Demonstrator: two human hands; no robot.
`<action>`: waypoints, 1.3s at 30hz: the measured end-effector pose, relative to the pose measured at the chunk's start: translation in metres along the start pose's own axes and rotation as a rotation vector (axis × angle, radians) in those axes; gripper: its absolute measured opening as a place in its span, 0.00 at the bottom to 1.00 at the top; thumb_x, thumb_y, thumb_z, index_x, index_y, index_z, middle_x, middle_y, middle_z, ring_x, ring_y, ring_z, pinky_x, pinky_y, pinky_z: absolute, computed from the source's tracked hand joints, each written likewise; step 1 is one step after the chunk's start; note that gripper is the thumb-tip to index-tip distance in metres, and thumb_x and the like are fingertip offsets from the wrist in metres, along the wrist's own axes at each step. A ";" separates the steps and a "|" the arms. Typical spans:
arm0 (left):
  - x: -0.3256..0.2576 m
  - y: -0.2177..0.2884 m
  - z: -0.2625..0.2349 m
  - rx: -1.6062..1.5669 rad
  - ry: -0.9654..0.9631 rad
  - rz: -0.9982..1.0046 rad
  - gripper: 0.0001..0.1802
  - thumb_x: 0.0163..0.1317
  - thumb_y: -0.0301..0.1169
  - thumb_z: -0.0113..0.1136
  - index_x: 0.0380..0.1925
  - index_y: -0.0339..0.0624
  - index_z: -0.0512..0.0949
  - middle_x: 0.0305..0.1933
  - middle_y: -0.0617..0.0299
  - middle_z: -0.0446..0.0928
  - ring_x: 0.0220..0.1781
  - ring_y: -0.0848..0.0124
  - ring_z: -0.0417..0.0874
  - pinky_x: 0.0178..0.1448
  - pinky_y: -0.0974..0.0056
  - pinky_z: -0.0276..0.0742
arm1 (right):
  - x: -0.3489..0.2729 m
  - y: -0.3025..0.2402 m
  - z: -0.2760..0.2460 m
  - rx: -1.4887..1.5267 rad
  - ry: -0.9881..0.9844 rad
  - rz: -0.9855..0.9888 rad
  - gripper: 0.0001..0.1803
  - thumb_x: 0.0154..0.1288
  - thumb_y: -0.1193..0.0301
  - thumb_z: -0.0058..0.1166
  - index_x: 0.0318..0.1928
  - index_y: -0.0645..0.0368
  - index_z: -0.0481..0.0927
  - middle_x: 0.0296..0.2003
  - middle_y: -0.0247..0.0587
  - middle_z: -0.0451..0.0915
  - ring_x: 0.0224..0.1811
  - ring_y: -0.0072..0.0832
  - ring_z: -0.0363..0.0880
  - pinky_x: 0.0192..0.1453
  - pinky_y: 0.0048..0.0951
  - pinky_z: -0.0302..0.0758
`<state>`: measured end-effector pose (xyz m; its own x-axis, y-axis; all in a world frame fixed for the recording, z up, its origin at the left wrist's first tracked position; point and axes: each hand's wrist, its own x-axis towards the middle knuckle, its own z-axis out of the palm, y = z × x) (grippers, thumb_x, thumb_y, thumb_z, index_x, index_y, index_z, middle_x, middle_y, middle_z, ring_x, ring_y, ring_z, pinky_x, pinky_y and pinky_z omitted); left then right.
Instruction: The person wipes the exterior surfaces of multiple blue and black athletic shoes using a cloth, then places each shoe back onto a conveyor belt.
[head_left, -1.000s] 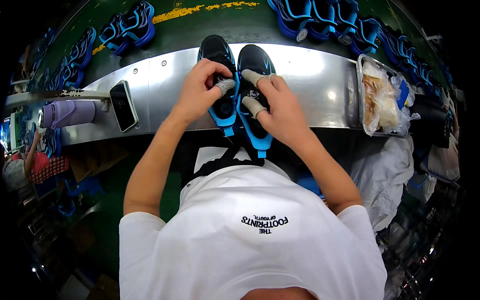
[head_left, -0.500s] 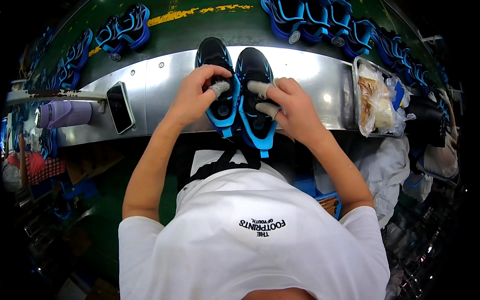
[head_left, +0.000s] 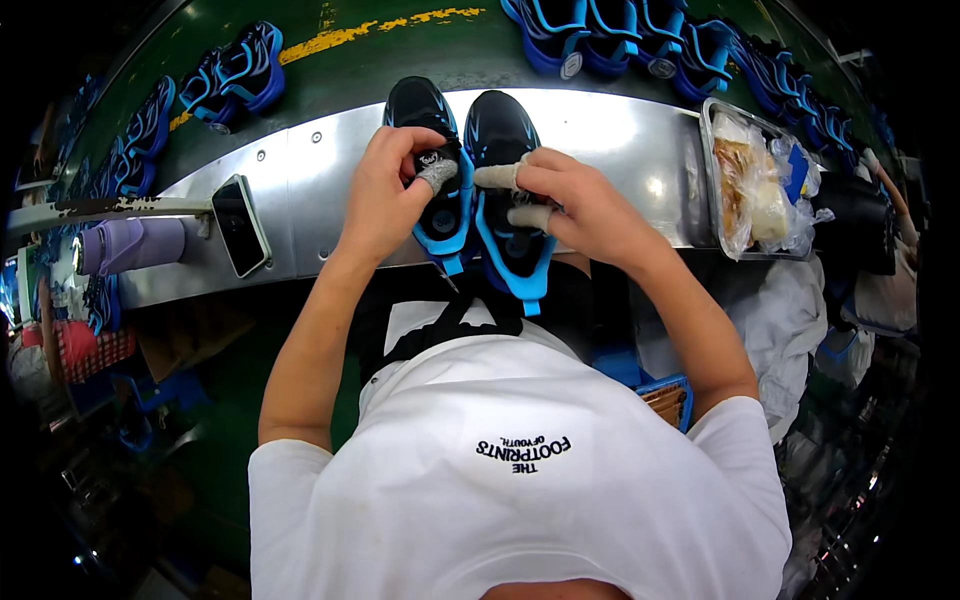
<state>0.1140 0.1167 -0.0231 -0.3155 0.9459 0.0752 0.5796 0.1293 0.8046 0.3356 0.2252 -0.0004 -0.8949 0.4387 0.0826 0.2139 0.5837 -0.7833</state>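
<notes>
On the shiny bench [head_left: 300, 190], your left hand [head_left: 385, 195] and right hand [head_left: 580, 205] are each pinching inside one black-and-blue shoe [head_left: 425, 165], [head_left: 505, 190], with both shoes looking nearly finished.

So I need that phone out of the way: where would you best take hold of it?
Grip the phone by its two long edges, coming from above. It lies flat and screen-up on the metal shelf, left of the left hand, with bare shelf along both long sides for fingers.
</notes>
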 end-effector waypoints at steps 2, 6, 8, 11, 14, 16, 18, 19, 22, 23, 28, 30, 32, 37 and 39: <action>0.005 -0.004 -0.006 -0.293 -0.168 -0.020 0.25 0.53 0.17 0.55 0.54 0.41 0.78 0.45 0.65 0.76 0.39 0.77 0.71 0.47 0.73 0.69 | -0.001 -0.006 0.008 -0.092 0.043 0.017 0.23 0.55 0.71 0.67 0.53 0.52 0.80 0.35 0.41 0.75 0.39 0.40 0.75 0.43 0.36 0.74; -0.008 0.008 -0.008 -0.076 -0.046 0.017 0.23 0.53 0.17 0.56 0.52 0.41 0.79 0.45 0.64 0.76 0.40 0.75 0.71 0.48 0.72 0.70 | 0.002 -0.012 -0.001 -0.019 0.099 0.059 0.27 0.55 0.72 0.66 0.58 0.49 0.79 0.36 0.41 0.74 0.38 0.38 0.75 0.42 0.36 0.74; -0.013 0.009 -0.004 0.022 0.062 0.088 0.22 0.53 0.18 0.58 0.50 0.40 0.79 0.43 0.64 0.76 0.38 0.74 0.71 0.45 0.71 0.70 | 0.002 -0.002 -0.001 0.102 0.101 -0.046 0.29 0.55 0.71 0.67 0.59 0.47 0.79 0.35 0.40 0.73 0.37 0.38 0.75 0.42 0.36 0.74; -0.008 0.012 -0.002 0.003 0.078 -0.057 0.22 0.53 0.20 0.59 0.50 0.40 0.79 0.41 0.63 0.75 0.38 0.73 0.71 0.43 0.69 0.70 | 0.003 -0.009 -0.002 0.027 -0.065 0.104 0.29 0.55 0.71 0.67 0.60 0.48 0.78 0.35 0.41 0.73 0.38 0.38 0.75 0.43 0.37 0.74; 0.003 0.019 0.004 0.091 0.054 -0.015 0.21 0.53 0.20 0.60 0.50 0.40 0.79 0.38 0.63 0.74 0.36 0.73 0.71 0.40 0.68 0.70 | 0.000 -0.004 0.008 -0.081 0.048 0.121 0.26 0.55 0.71 0.66 0.57 0.51 0.79 0.36 0.42 0.73 0.39 0.39 0.75 0.44 0.37 0.74; 0.005 0.017 0.005 0.098 0.036 0.020 0.21 0.54 0.19 0.59 0.50 0.40 0.79 0.39 0.63 0.75 0.37 0.73 0.72 0.42 0.68 0.70 | 0.001 0.011 0.008 0.063 0.120 -0.103 0.22 0.56 0.70 0.66 0.53 0.53 0.80 0.35 0.43 0.72 0.40 0.40 0.76 0.43 0.36 0.74; 0.005 0.010 0.005 0.105 0.020 0.053 0.21 0.54 0.19 0.59 0.51 0.40 0.79 0.40 0.63 0.75 0.37 0.73 0.72 0.43 0.69 0.70 | 0.001 0.004 0.002 0.061 0.034 -0.051 0.22 0.56 0.70 0.66 0.53 0.53 0.80 0.36 0.43 0.72 0.40 0.41 0.76 0.43 0.36 0.74; 0.004 -0.002 0.000 -0.026 -0.077 0.057 0.21 0.54 0.18 0.58 0.50 0.40 0.79 0.42 0.62 0.76 0.39 0.73 0.73 0.45 0.70 0.71 | 0.001 0.001 0.001 0.057 -0.052 -0.001 0.23 0.55 0.70 0.67 0.53 0.53 0.79 0.37 0.43 0.73 0.40 0.41 0.76 0.43 0.36 0.74; 0.004 -0.006 -0.009 -0.211 -0.223 -0.009 0.21 0.53 0.18 0.57 0.49 0.40 0.80 0.46 0.61 0.78 0.42 0.72 0.75 0.51 0.71 0.71 | -0.002 -0.008 0.006 -0.125 0.039 0.145 0.25 0.56 0.72 0.66 0.56 0.53 0.79 0.38 0.43 0.73 0.40 0.41 0.76 0.44 0.37 0.74; 0.002 0.005 -0.006 -0.027 -0.075 0.116 0.20 0.54 0.18 0.57 0.48 0.40 0.80 0.46 0.61 0.78 0.43 0.72 0.75 0.51 0.70 0.71 | -0.001 -0.006 0.003 -0.128 0.039 0.146 0.25 0.56 0.72 0.66 0.56 0.53 0.79 0.38 0.43 0.73 0.40 0.41 0.76 0.44 0.37 0.74; -0.045 0.059 0.006 -0.442 -0.283 -0.347 0.12 0.64 0.21 0.53 0.46 0.38 0.80 0.45 0.61 0.78 0.38 0.73 0.79 0.44 0.70 0.76 | -0.003 0.005 -0.001 0.232 -0.033 0.051 0.23 0.56 0.72 0.66 0.54 0.52 0.81 0.36 0.42 0.72 0.39 0.38 0.76 0.42 0.34 0.74; -0.060 0.069 0.020 -0.732 -0.323 -0.359 0.14 0.68 0.22 0.50 0.52 0.36 0.77 0.49 0.58 0.77 0.38 0.72 0.81 0.43 0.70 0.78 | -0.002 0.004 0.005 0.081 0.023 0.035 0.24 0.56 0.69 0.67 0.55 0.51 0.81 0.35 0.42 0.72 0.39 0.37 0.76 0.42 0.33 0.74; -0.057 0.077 0.016 -0.904 -0.412 -0.525 0.17 0.71 0.23 0.45 0.58 0.33 0.71 0.54 0.53 0.76 0.38 0.69 0.82 0.41 0.67 0.81 | -0.005 0.006 0.007 -0.046 0.127 0.122 0.27 0.56 0.72 0.65 0.59 0.48 0.80 0.36 0.39 0.75 0.40 0.30 0.73 0.45 0.26 0.72; -0.057 0.082 0.030 -1.101 -0.442 -0.863 0.18 0.73 0.28 0.47 0.59 0.29 0.68 0.57 0.47 0.74 0.42 0.63 0.84 0.44 0.61 0.84 | 0.003 0.022 -0.007 0.137 -0.015 -0.087 0.26 0.55 0.73 0.64 0.57 0.50 0.82 0.33 0.36 0.76 0.40 0.29 0.73 0.45 0.28 0.72; -0.052 0.082 0.041 -1.161 -0.449 -0.867 0.18 0.73 0.30 0.49 0.57 0.29 0.69 0.55 0.49 0.75 0.49 0.62 0.84 0.47 0.64 0.83 | 0.001 0.016 -0.003 0.107 0.015 -0.045 0.26 0.55 0.73 0.64 0.57 0.50 0.82 0.33 0.36 0.76 0.39 0.29 0.72 0.44 0.28 0.71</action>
<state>0.2085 0.0908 0.0143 0.1349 0.7399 -0.6590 -0.6220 0.5809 0.5250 0.3388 0.2369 -0.0108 -0.8964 0.4243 0.1281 0.1296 0.5273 -0.8397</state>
